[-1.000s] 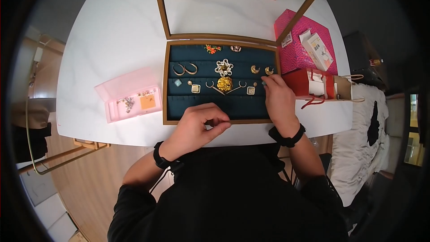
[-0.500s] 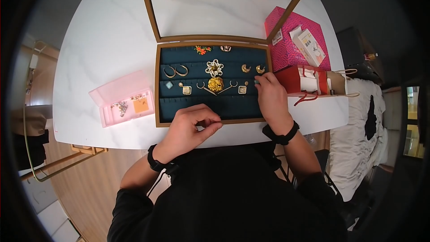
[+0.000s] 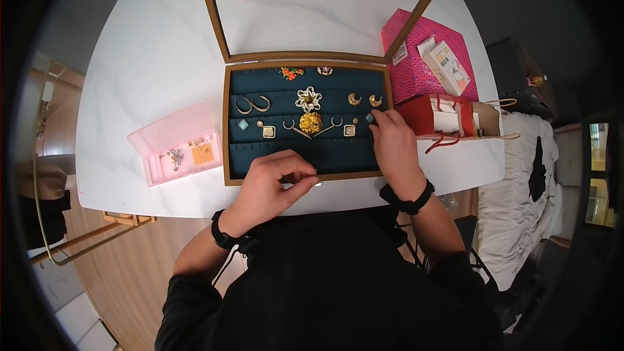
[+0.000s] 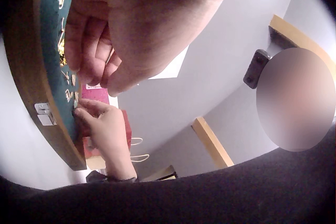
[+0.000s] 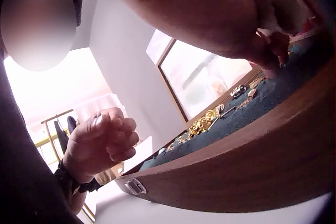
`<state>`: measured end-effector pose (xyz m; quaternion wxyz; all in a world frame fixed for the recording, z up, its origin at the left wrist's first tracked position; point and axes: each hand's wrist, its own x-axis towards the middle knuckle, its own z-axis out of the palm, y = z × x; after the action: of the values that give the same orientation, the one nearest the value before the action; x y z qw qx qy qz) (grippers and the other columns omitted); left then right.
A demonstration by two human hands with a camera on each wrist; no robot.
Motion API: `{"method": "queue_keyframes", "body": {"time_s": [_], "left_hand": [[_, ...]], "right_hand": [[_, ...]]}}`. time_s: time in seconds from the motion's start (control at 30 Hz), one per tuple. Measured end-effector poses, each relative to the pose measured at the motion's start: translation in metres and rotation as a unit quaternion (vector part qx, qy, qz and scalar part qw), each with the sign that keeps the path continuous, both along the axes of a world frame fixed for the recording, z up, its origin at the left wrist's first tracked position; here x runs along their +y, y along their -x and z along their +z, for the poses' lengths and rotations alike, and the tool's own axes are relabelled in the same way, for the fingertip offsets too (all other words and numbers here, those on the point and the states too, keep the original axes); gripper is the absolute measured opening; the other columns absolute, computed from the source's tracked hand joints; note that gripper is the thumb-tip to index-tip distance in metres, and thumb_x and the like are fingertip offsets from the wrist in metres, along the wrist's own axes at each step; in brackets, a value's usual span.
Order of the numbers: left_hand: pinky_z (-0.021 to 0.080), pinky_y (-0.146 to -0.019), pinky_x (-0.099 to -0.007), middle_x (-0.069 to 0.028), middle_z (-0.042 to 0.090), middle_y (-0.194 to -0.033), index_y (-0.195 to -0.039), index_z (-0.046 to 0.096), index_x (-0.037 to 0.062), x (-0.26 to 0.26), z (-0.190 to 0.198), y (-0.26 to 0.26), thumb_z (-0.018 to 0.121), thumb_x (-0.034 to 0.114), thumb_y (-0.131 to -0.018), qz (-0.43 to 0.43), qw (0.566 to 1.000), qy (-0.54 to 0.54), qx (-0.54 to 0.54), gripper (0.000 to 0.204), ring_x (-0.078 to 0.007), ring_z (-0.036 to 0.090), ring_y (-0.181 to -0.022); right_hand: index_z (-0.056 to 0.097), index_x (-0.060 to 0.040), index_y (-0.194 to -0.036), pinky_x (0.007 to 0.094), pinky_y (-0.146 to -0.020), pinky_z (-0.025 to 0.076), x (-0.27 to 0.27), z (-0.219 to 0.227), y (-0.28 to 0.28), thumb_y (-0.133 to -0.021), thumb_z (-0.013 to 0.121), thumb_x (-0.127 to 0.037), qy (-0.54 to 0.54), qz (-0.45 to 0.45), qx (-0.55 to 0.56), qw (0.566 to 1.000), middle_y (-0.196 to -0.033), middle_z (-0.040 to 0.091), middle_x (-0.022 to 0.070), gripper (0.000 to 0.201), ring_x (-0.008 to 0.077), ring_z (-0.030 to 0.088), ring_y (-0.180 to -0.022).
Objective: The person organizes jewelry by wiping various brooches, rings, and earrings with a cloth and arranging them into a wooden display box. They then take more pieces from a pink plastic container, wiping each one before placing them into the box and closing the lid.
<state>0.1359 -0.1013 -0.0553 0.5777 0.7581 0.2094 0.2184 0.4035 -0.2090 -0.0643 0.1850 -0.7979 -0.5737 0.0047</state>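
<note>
A wooden-framed jewelry box (image 3: 227, 146) with a dark teal padded lining lies on the table, its glass lid raised. My right hand (image 3: 398, 146) reaches over the box's right side. Its thumb and index fingertip pinch at a small light-blue diamond-shaped earring (image 3: 370, 117) in the third row. My left hand (image 3: 270, 185) hovers by the front rim near the metal clasp (image 5: 135, 185), fingers loosely curled, nothing visible in them. Between the hands sit a gold flower brooch (image 3: 311, 123) and a silvery flower brooch (image 3: 308, 99). A matching blue earring (image 3: 243, 124) is at the left.
An opened pink case (image 3: 184, 171) with jewelry inside stands left of the box. To the right are a red paper bag (image 3: 416, 117) and a bright pink box (image 3: 402, 86) with a small white carton (image 3: 448, 70) on it. The raised glass lid (image 3: 216, 16) stands behind.
The whole head view has shifted a little, so the box appears further left. The right fingertips have slid slightly down, leaving more of the blue earring visible. The left hand keeps its pose.
</note>
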Motion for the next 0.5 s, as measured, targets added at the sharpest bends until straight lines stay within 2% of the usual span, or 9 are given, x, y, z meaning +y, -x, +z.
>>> {"method": "queue_keyframes", "body": {"time_s": [0.2, 0.3, 0.37, 0.5], "left_hand": [[0.057, -0.068, -0.0281, -0.0063, 0.072, -0.091, -0.098, 0.077, -0.0003, 0.003, -0.001, 0.003, 0.083, -0.002, -0.093, 0.008, 1.0, -0.02, 0.009, 0.008, -0.0149, 0.072, -0.077], [0.056, -0.067, -0.0268, -0.0063, 0.073, -0.094, -0.098, 0.076, -0.0006, 0.003, 0.001, 0.003, 0.083, -0.002, -0.093, 0.008, 0.999, -0.027, 0.016, 0.008, -0.0138, 0.072, -0.079], [0.056, -0.067, -0.0268, -0.0064, 0.073, -0.094, -0.098, 0.076, -0.0007, 0.004, 0.003, 0.005, 0.083, -0.002, -0.093, 0.009, 0.999, -0.035, 0.02, 0.009, -0.0141, 0.072, -0.079], [0.056, -0.067, -0.0271, -0.0069, 0.073, -0.094, -0.098, 0.076, -0.0007, 0.007, 0.004, 0.02, 0.083, -0.002, -0.092, 0.032, 0.997, -0.058, 0.049, 0.009, -0.015, 0.072, -0.078]], "right_hand": [[0.07, 0.0066, -0.125, 0.048, -0.08, 0.061, -0.006, 0.004, 0.002, -0.1, 0.07, -0.003, -0.008, -0.002, 0.013, 1.0, -0.11, 0.068, 0.0232, 0.027, 0.0431, 0.073, -0.091], [0.074, 0.0033, -0.122, 0.0507, -0.083, 0.059, -0.008, 0.007, 0.003, -0.097, 0.074, -0.002, -0.014, -0.032, 0.043, 0.998, -0.107, 0.071, 0.0218, 0.026, 0.0441, 0.072, -0.095], [0.072, 0.0036, -0.123, 0.0481, -0.077, 0.061, -0.015, 0.008, 0.002, -0.103, 0.069, -0.007, -0.01, -0.008, 0.027, 1.0, -0.103, 0.069, 0.0213, 0.023, 0.0425, 0.073, -0.088], [0.073, 0.0002, -0.123, 0.0469, -0.075, 0.061, -0.031, 0.005, 0.0, -0.103, 0.071, -0.009, -0.018, 0.003, 0.038, 0.999, -0.102, 0.069, 0.0187, 0.022, 0.0409, 0.073, -0.086]]}}
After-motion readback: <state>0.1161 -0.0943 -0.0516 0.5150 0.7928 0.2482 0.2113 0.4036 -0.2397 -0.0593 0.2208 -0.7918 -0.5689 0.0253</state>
